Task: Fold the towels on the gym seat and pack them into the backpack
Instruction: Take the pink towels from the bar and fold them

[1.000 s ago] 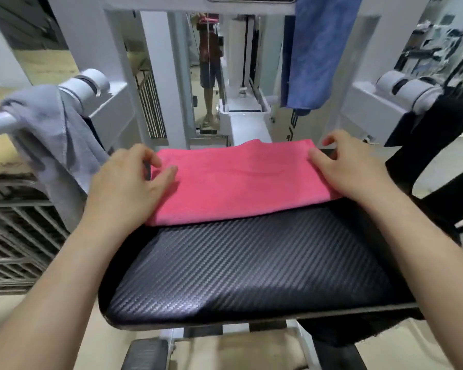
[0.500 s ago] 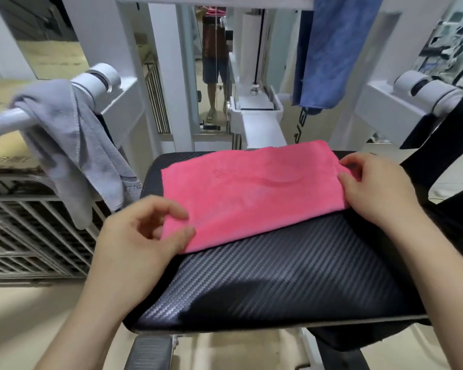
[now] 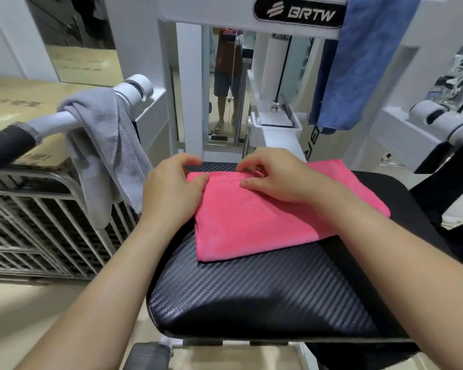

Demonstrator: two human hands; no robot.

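A pink towel [image 3: 257, 225] lies folded on the black textured gym seat [image 3: 265, 295], toward its far half. My left hand [image 3: 171, 190] rests on the towel's far left corner, thumb pressing the edge. My right hand [image 3: 273, 177] pinches the far edge of the top layer near the middle, fingers curled on the cloth. A grey towel [image 3: 107, 145] hangs over the left handle bar. A blue towel [image 3: 358, 62] hangs from the machine frame at the upper right. A black fabric, possibly the backpack [image 3: 444, 193], shows at the right edge.
The white machine frame [image 3: 275, 134] rises just behind the seat. A metal grid rack [image 3: 38, 231] and a cardboard box [image 3: 19, 110] stand at the left. A padded handle [image 3: 6, 148] juts out at the left. Beige floor lies below the seat.
The pink towel has been folded over from the right toward the left, making it narrower. Both hands have moved to its far left edge. The view has shifted left.
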